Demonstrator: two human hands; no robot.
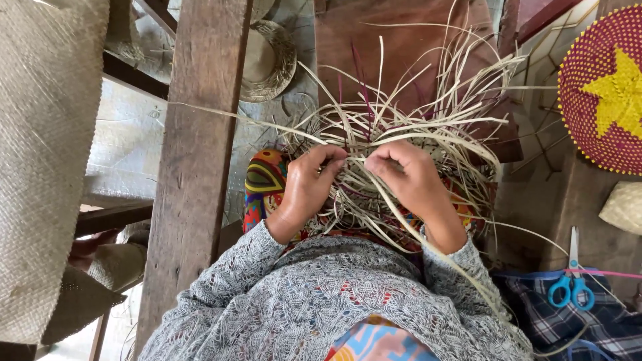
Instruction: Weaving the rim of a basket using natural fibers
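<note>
Left hand (309, 184), right hand (409, 179): both pinching pale straw strands (374, 127) of unfinished weave on lap. Keep strands taut, crossings tight. Blue-handled scissors (572, 289) lying right; woven hat (267, 60) beyond.

Round red woven mat with yellow star (605, 93) at upper right; blue-handled scissors (572, 284) on plaid cloth (568, 321) lower right; woven hat (267, 60) beyond an upright wooden post (197, 154); pale woven matting (40, 154) far left.
</note>
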